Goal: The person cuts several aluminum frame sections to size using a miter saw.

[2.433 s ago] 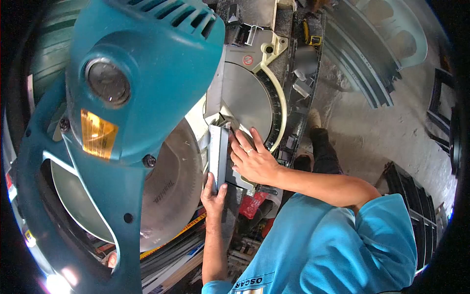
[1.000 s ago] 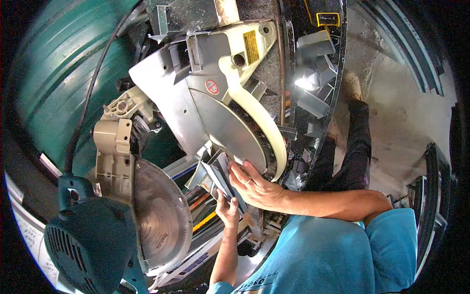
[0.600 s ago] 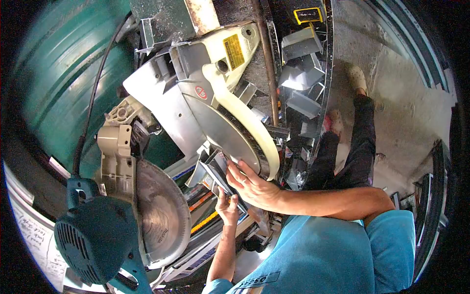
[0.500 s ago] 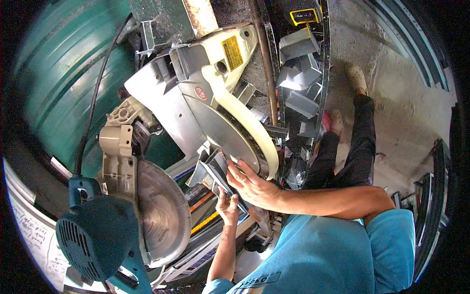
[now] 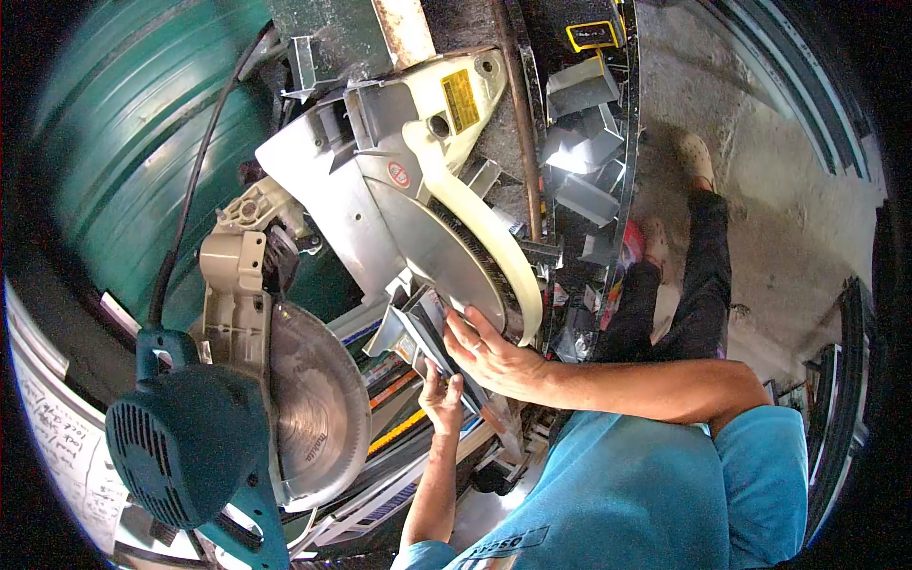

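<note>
An aluminium profile (image 5: pixel 416 328), silvery with a channelled end, lies at the front edge of the mitre saw's round table (image 5: pixel 432 245). My left hand (image 5: pixel 442 401) grips it from below, thumb and fingers around its lower part. My right hand (image 5: pixel 494 359) lies along its right side with fingers stretched out and a little apart, touching the profile; the thumb is hidden. Left of both hands is the toothed saw blade (image 5: pixel 318 408), apart from them, under the dark teal motor housing (image 5: pixel 185 427).
Cut aluminium offcuts (image 5: pixel 584 195) fill a dark trough beyond the saw. Long coloured strips (image 5: pixel 394 432) lie beneath the blade side. A black cable (image 5: pixel 195 180) runs past a green corrugated sheet (image 5: pixel 123 142). Dark profiles (image 5: pixel 826 380) stand at the right.
The view has shifted slightly, so the saw base appears a little further right. Both hands stay on the profile with almost the same pose.
</note>
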A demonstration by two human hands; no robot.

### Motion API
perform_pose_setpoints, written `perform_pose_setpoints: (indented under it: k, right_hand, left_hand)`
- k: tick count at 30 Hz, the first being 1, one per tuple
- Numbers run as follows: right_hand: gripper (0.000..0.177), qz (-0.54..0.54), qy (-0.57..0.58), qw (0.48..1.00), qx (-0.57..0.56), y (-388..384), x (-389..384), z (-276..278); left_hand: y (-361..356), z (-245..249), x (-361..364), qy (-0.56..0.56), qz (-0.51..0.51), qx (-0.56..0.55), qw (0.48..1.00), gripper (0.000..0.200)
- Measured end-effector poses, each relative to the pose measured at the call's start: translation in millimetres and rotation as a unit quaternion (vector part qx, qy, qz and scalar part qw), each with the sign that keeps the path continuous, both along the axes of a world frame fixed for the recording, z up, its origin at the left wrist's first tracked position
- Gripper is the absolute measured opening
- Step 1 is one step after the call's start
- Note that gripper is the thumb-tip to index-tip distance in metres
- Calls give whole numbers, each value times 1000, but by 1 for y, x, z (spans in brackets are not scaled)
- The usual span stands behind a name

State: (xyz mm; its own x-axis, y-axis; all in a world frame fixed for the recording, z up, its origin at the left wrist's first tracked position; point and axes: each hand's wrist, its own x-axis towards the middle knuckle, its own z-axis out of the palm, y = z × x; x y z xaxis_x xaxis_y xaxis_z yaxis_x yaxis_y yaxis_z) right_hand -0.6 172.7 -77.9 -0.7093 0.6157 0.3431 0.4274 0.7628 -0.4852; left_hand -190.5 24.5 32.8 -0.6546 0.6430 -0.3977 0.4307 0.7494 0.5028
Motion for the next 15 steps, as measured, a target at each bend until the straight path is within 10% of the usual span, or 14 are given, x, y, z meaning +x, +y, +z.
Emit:
perform_pose_setpoints:
  k: [15]
  right_hand:
    - [53, -14, 9, 1000, -24, -1, -3, 4]
  left_hand:
    - [-9, -6, -5, 10, -42, -13, 999, 71]
